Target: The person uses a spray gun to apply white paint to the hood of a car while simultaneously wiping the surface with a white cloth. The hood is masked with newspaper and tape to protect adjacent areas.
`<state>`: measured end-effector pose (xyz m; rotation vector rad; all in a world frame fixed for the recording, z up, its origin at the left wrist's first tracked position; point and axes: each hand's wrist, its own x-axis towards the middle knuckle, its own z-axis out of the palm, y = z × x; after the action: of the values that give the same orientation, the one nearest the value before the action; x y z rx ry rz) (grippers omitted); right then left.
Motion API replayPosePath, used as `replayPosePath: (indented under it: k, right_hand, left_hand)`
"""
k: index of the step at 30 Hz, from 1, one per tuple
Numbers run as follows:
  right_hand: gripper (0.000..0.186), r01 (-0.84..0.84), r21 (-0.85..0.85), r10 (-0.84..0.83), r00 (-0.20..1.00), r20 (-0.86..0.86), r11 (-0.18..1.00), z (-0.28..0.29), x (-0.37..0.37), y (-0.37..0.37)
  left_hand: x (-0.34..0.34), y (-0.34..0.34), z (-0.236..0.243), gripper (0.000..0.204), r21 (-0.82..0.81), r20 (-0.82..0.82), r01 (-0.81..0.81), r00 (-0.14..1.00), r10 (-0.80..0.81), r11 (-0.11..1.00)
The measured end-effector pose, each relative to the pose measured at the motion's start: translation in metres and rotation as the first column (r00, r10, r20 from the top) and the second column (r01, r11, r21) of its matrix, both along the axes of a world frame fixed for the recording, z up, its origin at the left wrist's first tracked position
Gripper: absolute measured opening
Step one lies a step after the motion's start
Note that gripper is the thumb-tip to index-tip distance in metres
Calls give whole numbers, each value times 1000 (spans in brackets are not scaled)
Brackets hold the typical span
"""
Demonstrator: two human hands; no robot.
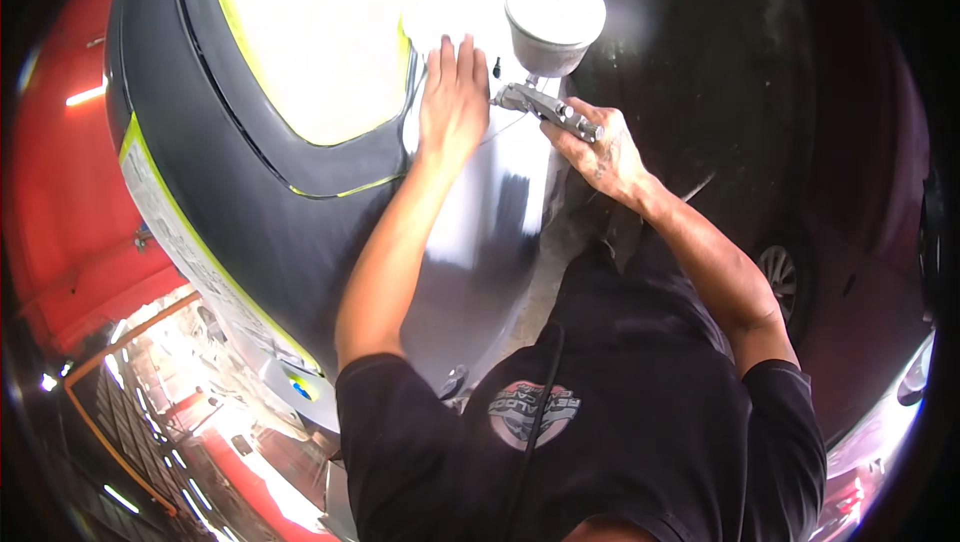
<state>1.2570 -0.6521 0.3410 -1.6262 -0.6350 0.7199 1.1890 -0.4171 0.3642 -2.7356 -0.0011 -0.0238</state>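
My right hand is wrapped round the handle of a metal spray gun. A round, whitish cup with a lid stands on top of the gun, whose nozzle end points left toward a car body. Just left of the nozzle, my left hand has its fingers stretched out, at or on the panel beside the window; whether it presses on it I cannot tell. The dark grey car body carries a pale, glossy patch below that hand. Yellow masking tape edges the bright window area.
Taped masking paper covers a strip along the car's left side. A red surface lies beyond it. On the right stands a dark maroon car with a visible wheel. Dark floor lies between the cars.
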Motion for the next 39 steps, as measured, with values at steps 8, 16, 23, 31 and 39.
replayPosePath:
  k: [8,16,23,31,39]
  right_hand:
    - [27,76,31,-76,997,16,997,-7,8,-16]
    - [29,86,93,-86,996,-5,992,20,37,13]
    - [30,176,125,-184,981,57,976,27,87,18]
    - [42,125,-39,-128,988,-83,991,6,107,5]
    - [33,72,-32,-76,987,-143,997,-48,75,-64]
  left_hand:
    - [-58,-17,18,54,-156,43,-113,992,121,981]
    - [-2,12,12,59,-53,84,-80,993,85,995]
    - [161,65,-20,47,149,151,48,986,-71,988]
    - [192,61,-35,33,63,-60,216,975,-213,974]
    - [-3,-12,-24,39,-61,-390,221,892,-227,973]
